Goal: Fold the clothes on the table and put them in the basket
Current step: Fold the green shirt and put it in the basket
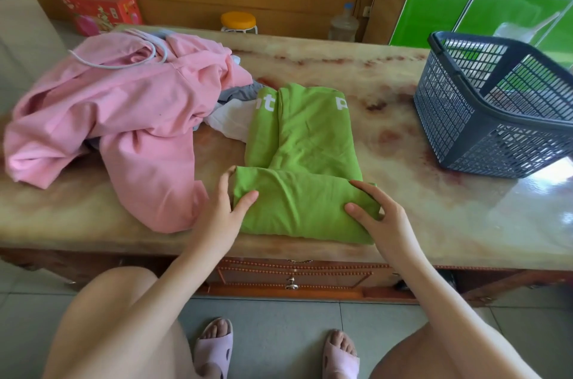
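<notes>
A green garment with white letters (305,142) lies folded lengthwise in the middle of the marble table (434,217), its near end turned up into a fold. My left hand (221,211) grips the left end of that fold, thumb on top and fingers behind it. My right hand (376,217) grips the right end the same way. A pink hooded garment (124,118) lies crumpled to the left, over grey and white clothes (232,118). The dark grey mesh basket (496,130) stands empty at the table's right end.
Behind the table stand an orange-topped stool (238,21), a water bottle (343,25), a red box (100,11) and cardboard sheets. A green cabinet (483,12) is at the back right. A drawer front (293,277) sits under the table's near edge by my knees.
</notes>
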### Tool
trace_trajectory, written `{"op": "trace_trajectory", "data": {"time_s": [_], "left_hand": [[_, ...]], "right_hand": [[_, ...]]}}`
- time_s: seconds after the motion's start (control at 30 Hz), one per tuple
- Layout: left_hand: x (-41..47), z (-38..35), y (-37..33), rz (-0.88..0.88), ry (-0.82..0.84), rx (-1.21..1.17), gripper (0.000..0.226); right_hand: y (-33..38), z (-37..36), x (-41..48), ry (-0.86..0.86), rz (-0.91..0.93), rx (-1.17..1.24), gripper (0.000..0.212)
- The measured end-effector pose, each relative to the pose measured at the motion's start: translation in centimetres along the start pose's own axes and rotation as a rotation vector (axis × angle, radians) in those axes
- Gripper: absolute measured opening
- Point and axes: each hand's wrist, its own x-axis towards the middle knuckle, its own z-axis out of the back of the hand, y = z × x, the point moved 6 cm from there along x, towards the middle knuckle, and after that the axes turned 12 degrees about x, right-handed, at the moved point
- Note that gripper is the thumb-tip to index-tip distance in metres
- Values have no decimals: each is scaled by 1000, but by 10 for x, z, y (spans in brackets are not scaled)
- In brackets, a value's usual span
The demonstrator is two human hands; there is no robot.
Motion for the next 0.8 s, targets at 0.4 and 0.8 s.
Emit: {"op": "trace_trajectory", "data": {"time_s": [0.4, 0.8], "left_hand": [[-15, -3, -14, -709, -3, 177, 44], [2, -7, 1, -680, -6, 308, 86]], "right_hand": [[13, -3, -15, 273, 440, -494, 87], [9, 4, 0, 257, 251, -410, 76]]}}
